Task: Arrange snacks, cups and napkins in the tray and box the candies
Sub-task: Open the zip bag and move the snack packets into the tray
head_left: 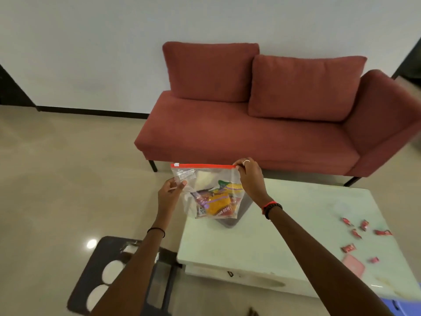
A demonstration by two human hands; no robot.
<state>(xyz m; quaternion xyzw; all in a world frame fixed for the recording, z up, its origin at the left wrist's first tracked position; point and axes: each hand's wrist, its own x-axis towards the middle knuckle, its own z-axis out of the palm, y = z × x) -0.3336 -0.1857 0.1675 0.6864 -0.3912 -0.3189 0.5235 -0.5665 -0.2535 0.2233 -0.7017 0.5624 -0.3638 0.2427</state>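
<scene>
**Zip bag held up over the table's far-left corner**

Surroundings first. We had the pale table filling the 4 o'clock part of the view. Red-wrapped candies lay scattered near its right edge, around 3 to 4 o'clock from the bag, well apart from it. A pink flat box sat just below them at 4 o'clock. The red sofa stood behind the table at 12 to 1 o'clock, against the white wall. On the floor at 7 o'clock lay a dark mat with white round patches, partly hidden by our left forearm. Nothing stood between the hands and the table.

The clear zip bag hung upright in the air above the table's far-left corner, its red zip strip on top. Snack packets were bunched in its lower half, with something white behind them; we could not tell what.

Hands. Our right hand pinched the right end of the red strip, wrist above the table, a ring on one finger. Our left hand gripped the bag's left edge below the strip, fingers curled, thumb pressed on the plastic. Both arms reached forward and were raised.
</scene>
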